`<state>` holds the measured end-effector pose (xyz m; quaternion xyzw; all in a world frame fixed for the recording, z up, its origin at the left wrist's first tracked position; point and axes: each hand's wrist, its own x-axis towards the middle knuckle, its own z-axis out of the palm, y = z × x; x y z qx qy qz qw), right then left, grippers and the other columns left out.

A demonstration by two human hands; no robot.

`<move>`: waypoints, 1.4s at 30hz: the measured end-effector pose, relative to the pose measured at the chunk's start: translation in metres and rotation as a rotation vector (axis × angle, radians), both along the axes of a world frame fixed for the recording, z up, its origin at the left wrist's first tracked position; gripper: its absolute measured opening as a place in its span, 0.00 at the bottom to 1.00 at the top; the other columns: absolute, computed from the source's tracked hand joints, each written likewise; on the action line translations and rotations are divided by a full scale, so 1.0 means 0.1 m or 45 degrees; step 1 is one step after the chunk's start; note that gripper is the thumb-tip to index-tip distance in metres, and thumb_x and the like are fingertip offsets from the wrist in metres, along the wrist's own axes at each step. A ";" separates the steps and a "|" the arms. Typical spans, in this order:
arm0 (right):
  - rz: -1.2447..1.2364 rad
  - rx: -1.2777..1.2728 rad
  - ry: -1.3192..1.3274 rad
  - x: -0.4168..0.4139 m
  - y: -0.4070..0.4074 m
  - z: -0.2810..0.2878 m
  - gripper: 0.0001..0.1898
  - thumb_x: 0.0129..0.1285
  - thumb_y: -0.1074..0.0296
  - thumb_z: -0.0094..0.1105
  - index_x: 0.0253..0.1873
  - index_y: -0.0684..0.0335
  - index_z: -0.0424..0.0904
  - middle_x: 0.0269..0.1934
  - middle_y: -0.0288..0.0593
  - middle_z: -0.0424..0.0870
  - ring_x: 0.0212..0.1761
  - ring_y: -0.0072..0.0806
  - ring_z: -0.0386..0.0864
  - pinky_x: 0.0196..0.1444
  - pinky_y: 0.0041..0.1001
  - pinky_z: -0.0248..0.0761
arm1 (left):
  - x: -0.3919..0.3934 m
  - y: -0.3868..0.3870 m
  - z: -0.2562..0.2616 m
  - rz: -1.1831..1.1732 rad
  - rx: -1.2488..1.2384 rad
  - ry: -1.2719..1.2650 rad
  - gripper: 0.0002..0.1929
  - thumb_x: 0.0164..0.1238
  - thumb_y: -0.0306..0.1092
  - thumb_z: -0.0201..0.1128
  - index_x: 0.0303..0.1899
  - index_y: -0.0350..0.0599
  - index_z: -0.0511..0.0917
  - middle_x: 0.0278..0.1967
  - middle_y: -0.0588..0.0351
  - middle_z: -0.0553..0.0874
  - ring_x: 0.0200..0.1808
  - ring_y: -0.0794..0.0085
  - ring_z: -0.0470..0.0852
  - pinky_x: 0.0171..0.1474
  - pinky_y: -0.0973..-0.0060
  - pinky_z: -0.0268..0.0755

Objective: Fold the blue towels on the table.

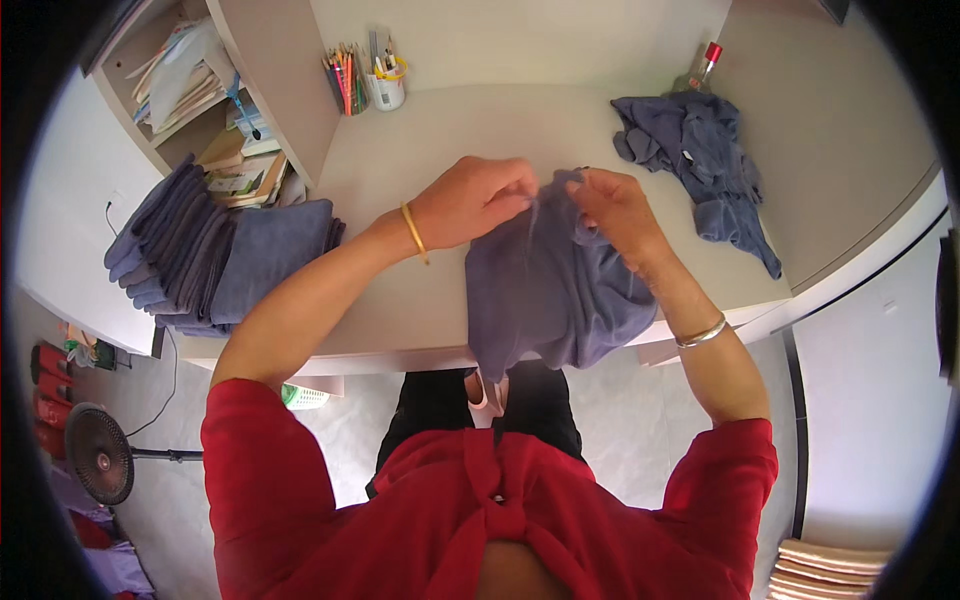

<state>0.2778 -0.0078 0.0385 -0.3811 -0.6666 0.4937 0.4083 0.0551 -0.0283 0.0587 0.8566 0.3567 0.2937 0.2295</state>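
Note:
A blue-grey cloth (525,292) hangs from both hands over the desk's front edge, its lower end in front of my lap. My left hand (476,201) pinches its upper left part between thumb and fingers. At the upper right, my right hand (615,214) grips the cloth, some of it bunched beneath the fingers. Folded cloths of the same colour (274,247) are stacked and leaning at the desk's left side. More such cloths (697,142) lie crumpled at the right rear.
The desk (405,315) has a cubby shelf (277,82) with papers and books at left. Colored pencils (347,79) and a white cup of pens (388,90) stand at the back. A red-capped bottle (701,71) is behind the crumpled cloths. A fan (100,454) stands at lower left.

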 end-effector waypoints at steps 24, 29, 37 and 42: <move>-0.303 0.370 0.064 0.58 -0.55 0.88 0.08 0.67 0.69 0.57 0.47 0.63 0.82 0.29 0.24 0.78 0.30 0.08 0.68 0.32 0.13 0.60 | 0.39 0.01 -0.16 -0.499 -0.367 -0.165 0.20 0.62 0.44 0.68 0.46 0.37 0.78 0.41 0.56 0.83 0.43 0.74 0.81 0.47 0.75 0.72; -0.419 0.512 0.167 1.13 -0.59 1.22 0.09 0.68 0.65 0.55 0.47 0.60 0.82 0.29 0.21 0.76 0.28 0.08 0.64 0.31 0.13 0.55 | 0.41 -0.16 -0.38 -0.523 0.037 0.696 0.30 0.52 0.53 0.68 0.50 0.36 0.78 0.45 0.45 0.84 0.57 0.57 0.75 0.64 0.67 0.59; -0.679 0.664 0.010 1.49 -0.83 1.32 0.11 0.70 0.64 0.54 0.47 0.62 0.82 0.31 0.24 0.78 0.32 0.10 0.68 0.35 0.13 0.57 | 0.39 -0.23 -0.10 -0.100 0.793 1.158 0.09 0.49 0.35 0.59 0.32 0.44 0.80 0.31 0.53 0.82 0.40 0.63 0.79 0.41 0.64 0.70; -0.690 0.663 0.179 1.72 -0.77 1.31 0.11 0.70 0.65 0.53 0.49 0.63 0.81 0.35 0.27 0.81 0.36 0.12 0.72 0.42 0.17 0.63 | 0.13 -0.31 0.63 0.052 0.858 0.687 0.12 0.48 0.33 0.62 0.35 0.41 0.77 0.29 0.49 0.81 0.36 0.55 0.78 0.40 0.61 0.71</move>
